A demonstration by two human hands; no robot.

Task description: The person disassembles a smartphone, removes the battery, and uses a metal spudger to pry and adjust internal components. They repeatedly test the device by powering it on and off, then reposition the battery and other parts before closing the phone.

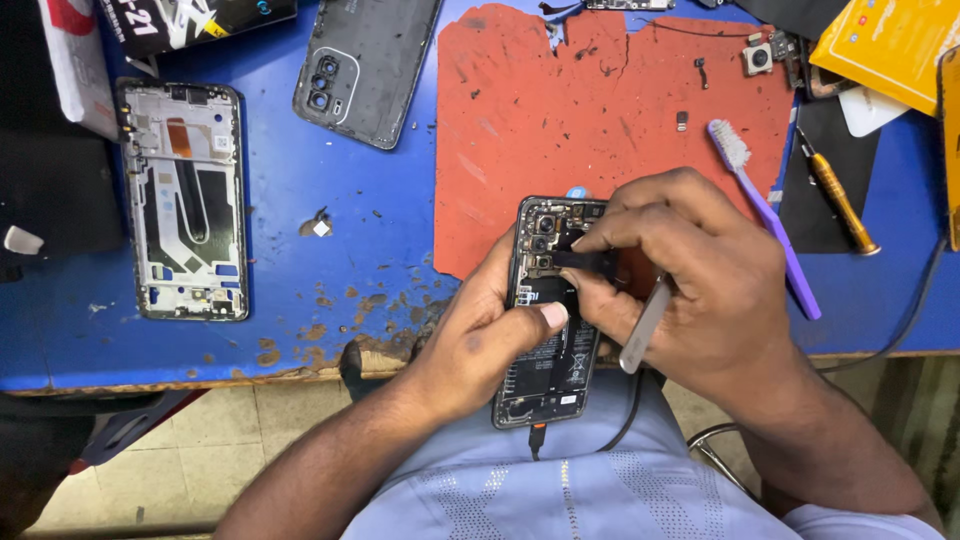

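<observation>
An opened black phone [548,385] with its back removed lies at the near edge of the table, partly on the red mat [560,120]. My left hand [480,335] grips its left side, thumb pressing on the middle of the board. My right hand [690,280] pinches a small black cover piece [585,262] over the camera area, and silver tweezers [645,325] are tucked under its fingers. A cable runs from the phone's lower end toward my lap.
A bare phone frame [185,200] and a grey back cover [365,65] lie at the left on the blue table [330,200]. A purple toothbrush [765,215], a yellow-handled screwdriver [840,205], a small camera module [757,57] and a yellow box [890,40] sit right.
</observation>
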